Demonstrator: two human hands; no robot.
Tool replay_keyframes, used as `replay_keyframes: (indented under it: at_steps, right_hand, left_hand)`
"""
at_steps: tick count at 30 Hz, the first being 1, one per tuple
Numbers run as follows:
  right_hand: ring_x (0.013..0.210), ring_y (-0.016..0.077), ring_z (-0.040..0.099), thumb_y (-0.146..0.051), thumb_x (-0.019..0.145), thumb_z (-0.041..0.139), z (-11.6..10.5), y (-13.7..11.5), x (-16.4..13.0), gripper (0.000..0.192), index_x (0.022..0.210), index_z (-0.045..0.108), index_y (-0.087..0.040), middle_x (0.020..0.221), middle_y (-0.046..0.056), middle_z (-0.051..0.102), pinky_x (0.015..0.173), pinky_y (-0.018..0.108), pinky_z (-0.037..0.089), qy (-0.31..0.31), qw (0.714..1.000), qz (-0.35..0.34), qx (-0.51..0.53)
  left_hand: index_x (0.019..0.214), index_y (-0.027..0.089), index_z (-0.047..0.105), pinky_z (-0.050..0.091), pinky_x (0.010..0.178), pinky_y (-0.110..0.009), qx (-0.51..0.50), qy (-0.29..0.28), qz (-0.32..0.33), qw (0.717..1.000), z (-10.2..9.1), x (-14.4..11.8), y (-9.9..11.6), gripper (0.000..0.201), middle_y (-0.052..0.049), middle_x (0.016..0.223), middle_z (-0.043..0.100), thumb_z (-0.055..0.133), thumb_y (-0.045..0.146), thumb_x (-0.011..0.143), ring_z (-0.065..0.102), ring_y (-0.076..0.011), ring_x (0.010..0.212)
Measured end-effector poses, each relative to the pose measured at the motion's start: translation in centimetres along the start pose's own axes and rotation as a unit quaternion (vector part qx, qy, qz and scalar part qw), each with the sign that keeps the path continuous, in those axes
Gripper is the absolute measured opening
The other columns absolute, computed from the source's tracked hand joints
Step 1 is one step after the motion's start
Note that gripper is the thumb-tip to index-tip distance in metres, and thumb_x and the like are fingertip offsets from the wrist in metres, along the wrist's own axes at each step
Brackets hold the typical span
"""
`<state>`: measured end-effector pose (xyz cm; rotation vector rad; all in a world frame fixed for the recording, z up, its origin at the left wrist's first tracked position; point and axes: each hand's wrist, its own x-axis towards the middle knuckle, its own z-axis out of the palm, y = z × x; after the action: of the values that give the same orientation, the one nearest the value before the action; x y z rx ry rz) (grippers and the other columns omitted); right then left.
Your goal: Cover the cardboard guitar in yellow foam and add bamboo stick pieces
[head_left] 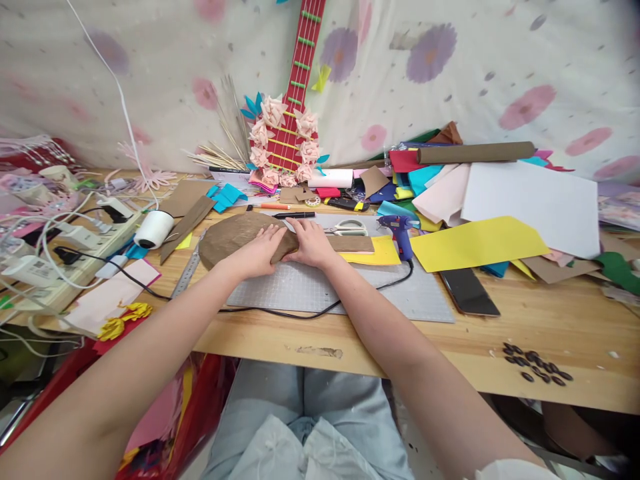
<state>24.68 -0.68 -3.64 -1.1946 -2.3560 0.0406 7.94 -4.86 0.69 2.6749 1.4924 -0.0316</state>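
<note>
Your forearms (410,333) reach over the grey cutting mat (300,287). Across its left end lies the brown rounded piece (227,237), under your part-spread left hand (259,253) and right hand (311,244); whether they grip it, I cannot tell.

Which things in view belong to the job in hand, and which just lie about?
Likely the job's:
brown, rounded, wrinkled body, under left hand and right hand
grey gridded cutting mat
perhaps the purple plastic glue gun

Apparently lying about:
black rectangular phone
small dark oval pieces
red, flower-trimmed model guitar
</note>
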Motion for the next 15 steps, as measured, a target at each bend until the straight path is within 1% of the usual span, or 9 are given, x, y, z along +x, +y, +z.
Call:
replay_keyframes:
  at_steps: [2,4,6,8,11,15]
  right_hand:
    - [0.109,0.0313,0.044,-0.055,0.055,0.073,0.1,-0.3,-0.1,0.098,0.136,0.034,-0.015,0.123,0.015,0.048,0.092,0.043,0.034,0.013,1.000,-0.021,0.001]
    - [0.111,0.0308,0.042,-0.054,0.057,0.072,0.1,-0.5,-0.1,0.096,0.136,0.034,-0.015,0.124,0.015,0.047,0.094,0.043,0.032,0.026,0.999,-0.043,-0.002]
    - [0.112,0.0302,0.040,-0.053,0.060,0.071,0.0,-0.5,-0.1,0.092,0.136,0.035,-0.016,0.125,0.014,0.046,0.095,0.043,0.031,0.035,0.997,-0.063,-0.006]
    - [0.112,0.0296,0.040,-0.053,0.060,0.071,-0.1,-0.5,-0.2,0.090,0.135,0.036,-0.017,0.126,0.014,0.046,0.096,0.043,0.030,0.042,0.996,-0.073,-0.010]
    - [0.111,0.0296,0.041,-0.055,0.059,0.071,-0.2,-0.3,-0.2,0.090,0.134,0.038,-0.016,0.125,0.013,0.047,0.095,0.042,0.030,0.051,0.996,-0.069,-0.016]
    - [0.113,0.0312,0.041,-0.057,0.060,0.069,-0.3,0.4,-0.4,0.095,0.137,0.033,-0.016,0.125,0.015,0.047,0.094,0.043,0.032,0.053,0.998,-0.022,-0.015]
  left_hand:
    - [0.140,0.003,0.011,0.018,0.111,-0.044,-0.002,-0.001,0.005,1.000,0.1,0.0,-0.2,0.092,-0.025,0.146,0.017,0.059,0.017,0.063,0.014,-0.0312,0.137]
    - [0.139,0.002,0.012,0.018,0.111,-0.044,0.004,0.019,-0.002,1.000,0.4,-0.1,-0.2,0.093,-0.026,0.146,0.018,0.061,0.021,0.063,0.015,-0.0318,0.136]
    - [0.138,0.000,0.016,0.018,0.111,-0.043,0.017,0.042,-0.013,0.999,0.8,-0.1,0.0,0.089,-0.026,0.145,0.020,0.061,0.023,0.065,0.016,-0.0316,0.136]
    - [0.136,-0.002,0.020,0.018,0.111,-0.041,0.032,0.052,-0.019,0.998,1.1,0.0,0.3,0.082,-0.026,0.144,0.022,0.058,0.021,0.068,0.018,-0.0310,0.136]
    - [0.136,-0.001,0.021,0.019,0.111,-0.041,0.051,0.048,-0.021,0.997,1.2,0.0,0.6,0.074,-0.026,0.144,0.022,0.052,0.015,0.071,0.018,-0.0310,0.136]
    - [0.137,0.001,0.018,0.021,0.110,-0.043,0.064,0.041,-0.013,0.997,1.1,0.1,0.6,0.075,-0.026,0.144,0.023,0.049,0.010,0.070,0.017,-0.0312,0.136]
